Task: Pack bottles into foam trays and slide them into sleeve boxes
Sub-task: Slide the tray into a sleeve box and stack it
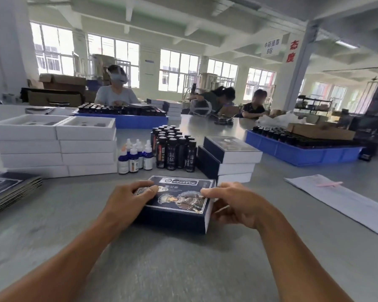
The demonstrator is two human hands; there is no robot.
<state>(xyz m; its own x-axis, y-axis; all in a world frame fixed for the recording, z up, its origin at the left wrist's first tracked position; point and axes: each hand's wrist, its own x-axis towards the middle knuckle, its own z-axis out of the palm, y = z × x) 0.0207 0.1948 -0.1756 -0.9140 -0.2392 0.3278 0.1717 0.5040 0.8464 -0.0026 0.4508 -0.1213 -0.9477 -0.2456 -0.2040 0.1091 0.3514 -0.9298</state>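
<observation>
Your left hand point(127, 198) rests curled over the left end of a dark navy cardboard sleeve box point(179, 201), its fingers point(150, 188) bent down onto the printed top. Your right hand point(231, 203) grips the box's right end, with the fingers laid on the top edge and the thumb at the open end, where the white edge of the inner tray shows. The box is flat and rectangular, with a glossy lid bearing a pale border, a round emblem and an armoured figure. It lies on the smooth grey bench point(183, 269), right in front of you.

Just behind it stands a tight cluster of tall dark glass bottles with black caps point(172, 149), and beside them on the left a small group of blue dropper bottles with white tips point(135, 158). To the right of the dark bottles sits a short stack of navy-and-white packed boxes point(227, 158). On the left you have two stacks of white rectangular foam trays point(55, 147), matte and square-edged, the top ones showing cut-out slots. A pile of flattened navy printed sleeves point(7, 190) lies at the far left edge. A blue plastic crate filled with dark bottles point(303, 149) sits well off to the right, and a sheet of white paper point(345, 201) lies near the right edge.
</observation>
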